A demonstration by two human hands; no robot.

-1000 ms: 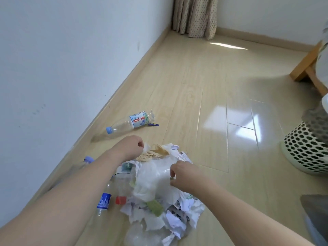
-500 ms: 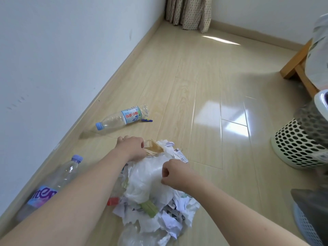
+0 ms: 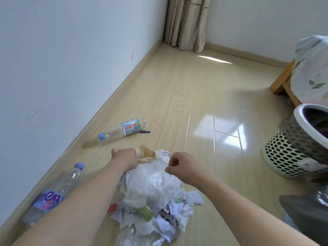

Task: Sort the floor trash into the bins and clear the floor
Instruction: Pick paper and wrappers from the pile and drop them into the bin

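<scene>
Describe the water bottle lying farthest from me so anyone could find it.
Follow the white wall along its baseboard. Beyond the paper trash pile, a clear plastic bottle lies on its side on the floor. Unlike the nearer purple-labelled bottle, its label is white with red characters.

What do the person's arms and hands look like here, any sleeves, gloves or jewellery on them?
Both forearms are bare as far as the picture shows, with no sleeves in view. The left hand and right hand are ungloved. No watch, bracelet or ring shows on either wrist or on the fingers that can be seen. There are no markings on either arm.
</scene>
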